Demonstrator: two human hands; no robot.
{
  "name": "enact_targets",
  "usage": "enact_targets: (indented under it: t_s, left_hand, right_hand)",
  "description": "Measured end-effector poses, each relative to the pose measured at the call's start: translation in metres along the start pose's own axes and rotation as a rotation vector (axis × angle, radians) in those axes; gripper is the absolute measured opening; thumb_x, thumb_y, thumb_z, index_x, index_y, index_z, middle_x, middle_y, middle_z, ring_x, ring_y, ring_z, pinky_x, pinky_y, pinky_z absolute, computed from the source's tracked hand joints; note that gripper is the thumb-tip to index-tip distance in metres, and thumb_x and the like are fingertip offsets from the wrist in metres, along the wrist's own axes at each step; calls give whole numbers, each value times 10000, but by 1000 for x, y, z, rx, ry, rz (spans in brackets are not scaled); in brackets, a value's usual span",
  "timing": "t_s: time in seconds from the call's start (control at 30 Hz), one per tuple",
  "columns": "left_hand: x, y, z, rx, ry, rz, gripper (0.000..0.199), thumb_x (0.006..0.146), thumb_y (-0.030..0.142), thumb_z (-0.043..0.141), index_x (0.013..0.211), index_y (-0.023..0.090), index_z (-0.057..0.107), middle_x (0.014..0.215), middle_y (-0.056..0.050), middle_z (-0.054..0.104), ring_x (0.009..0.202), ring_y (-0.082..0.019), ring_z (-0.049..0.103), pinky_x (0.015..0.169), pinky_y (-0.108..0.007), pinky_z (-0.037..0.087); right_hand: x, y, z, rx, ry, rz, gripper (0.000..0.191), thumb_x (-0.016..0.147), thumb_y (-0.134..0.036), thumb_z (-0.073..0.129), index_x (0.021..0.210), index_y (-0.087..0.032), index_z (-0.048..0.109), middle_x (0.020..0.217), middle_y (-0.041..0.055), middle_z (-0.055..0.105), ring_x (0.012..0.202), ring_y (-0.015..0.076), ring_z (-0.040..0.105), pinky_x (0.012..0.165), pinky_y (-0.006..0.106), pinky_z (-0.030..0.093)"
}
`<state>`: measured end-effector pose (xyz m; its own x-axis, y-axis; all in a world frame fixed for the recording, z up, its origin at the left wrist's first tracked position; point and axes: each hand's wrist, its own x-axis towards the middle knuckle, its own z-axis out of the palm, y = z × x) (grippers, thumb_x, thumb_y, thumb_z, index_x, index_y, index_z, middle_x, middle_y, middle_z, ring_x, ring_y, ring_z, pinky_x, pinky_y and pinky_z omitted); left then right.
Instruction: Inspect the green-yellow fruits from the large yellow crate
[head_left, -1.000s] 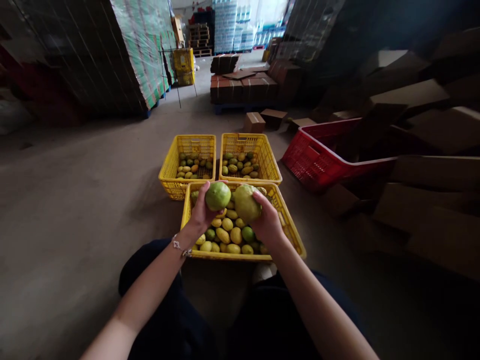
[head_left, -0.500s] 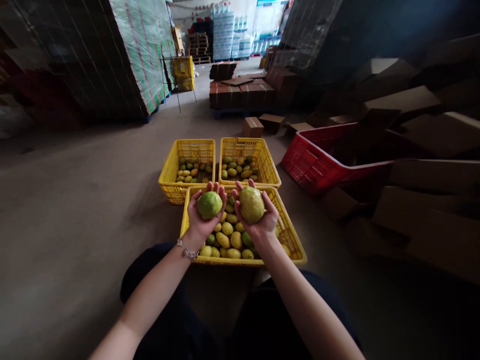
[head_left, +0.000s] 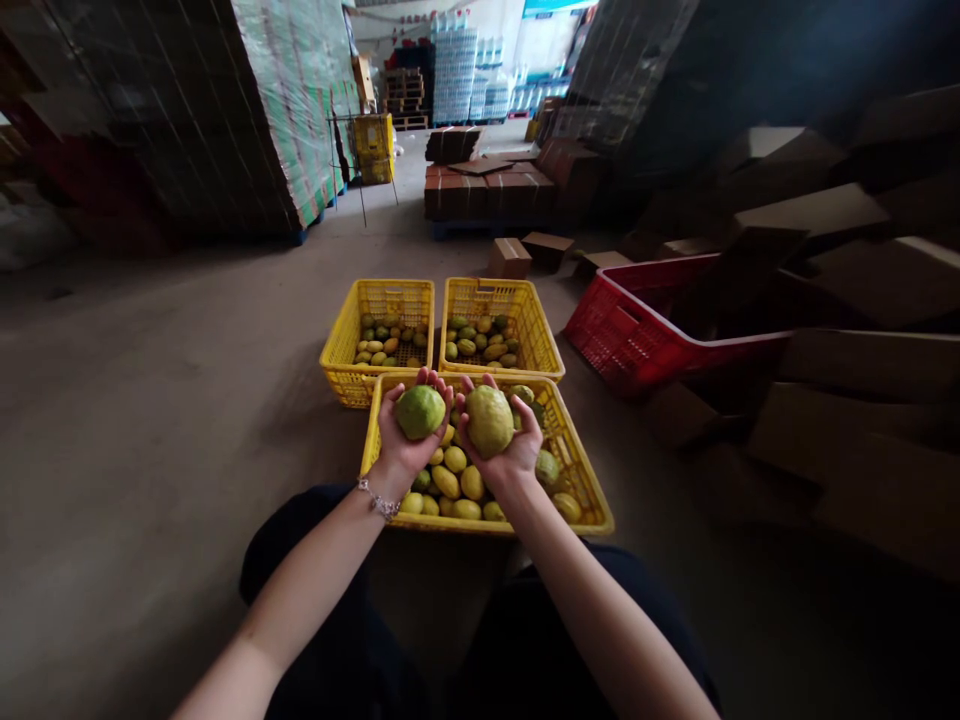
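My left hand [head_left: 405, 455], palm up with a bracelet at the wrist, cups a round green fruit [head_left: 420, 411]. Beside it, my right hand [head_left: 517, 455] has its fingers curled around a larger, bumpy yellow-green fruit [head_left: 490, 421]. Both hands hover over a yellow plastic crate [head_left: 465, 525] between my knees. Yellow and green fruits [head_left: 445, 482] lie in that crate, partly hidden by my hands and forearms. Just behind stand two more yellow crates, the left one [head_left: 341, 372] and the right one [head_left: 549, 340], each with several fruits at the bottom.
To the right, a red crate [head_left: 637, 340] stands against a heap of flattened cardboard [head_left: 840, 400]. Small cardboard boxes [head_left: 510, 258] and a pallet of bundled cartons [head_left: 487, 192] lie ahead. A tall wrapped stack [head_left: 292, 110] rises at the left.
My right hand and its fruit have shifted left, closer to my left hand, uncovering more fruits on the crate's right side. Both hands still hold their fruits.
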<state>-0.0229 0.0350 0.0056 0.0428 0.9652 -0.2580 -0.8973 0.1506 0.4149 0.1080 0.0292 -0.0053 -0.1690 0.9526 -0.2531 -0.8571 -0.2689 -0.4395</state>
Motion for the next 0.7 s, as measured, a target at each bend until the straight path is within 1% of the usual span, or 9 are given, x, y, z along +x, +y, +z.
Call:
enact_targets:
  t_s: [0.13,0.23,0.3,0.37,0.4,0.5,0.6,0.67,0.7]
  left_hand:
    - [1,1,-3,1,-5,-16,237,789,261,549,974,200,685,915,-52,727,994,-188,687,921,-341,559]
    - [5,-1,-9,52,-10,-92,217,781,278,574,955,188,669,913,-69,728,940,-187,697,893,-343,572]
    - [6,-9,-17,161,4,-229,235,781,338,576,937,187,665,885,-93,732,891,-224,708,828,-392,596]
    - [2,-25,-30,329,9,-457,294,771,401,561,936,184,672,845,-110,733,849,-277,722,749,-453,612]
    - [-4,-34,-39,429,-11,-595,296,761,403,557,939,198,676,830,-96,732,818,-281,730,711,-458,617]
    - [-34,-63,-72,553,-56,-781,241,712,249,569,912,203,696,759,-84,717,648,-301,729,507,-474,588]
    - [-63,-80,-105,835,-280,-895,202,670,193,549,798,277,681,686,13,668,480,-289,679,383,-499,527]
    - [-67,-75,-115,946,-488,-984,189,677,190,543,768,294,671,685,42,637,473,-272,674,371,-470,524]
    - [-62,-66,-114,999,-568,-1049,181,703,193,538,768,290,675,694,44,630,525,-265,695,407,-459,546]
  right_hand:
    - [0,-5,-1,43,4,-4,371,767,-360,551,1113,-275,655,1085,29,758,889,199,716,656,311,601]
    - [1,-10,-2,100,22,16,363,759,-316,557,1099,-245,662,1024,34,769,865,180,713,645,266,589]
    - [1,-15,-5,135,48,17,354,756,-299,553,1083,-229,667,987,41,773,843,177,711,633,257,585]
    - [2,-21,-8,146,69,-6,349,750,-294,551,1069,-221,670,967,48,774,824,177,707,620,258,583]
    - [1,-24,-10,141,71,-22,351,743,-294,552,1064,-219,672,964,51,774,823,179,706,619,261,583]
    - [-2,-37,-14,132,75,-57,355,725,-294,545,1047,-218,673,967,57,772,825,177,703,619,263,585]
    - [-9,-52,-16,166,104,-80,344,728,-288,521,1034,-221,664,944,53,765,792,168,701,594,250,589]
    - [-14,-62,-18,188,115,-91,344,725,-275,512,1036,-220,651,922,51,758,787,168,701,586,247,595]
    - [-16,-66,-18,198,115,-95,350,721,-268,509,1040,-217,643,915,52,754,788,169,700,586,247,597]
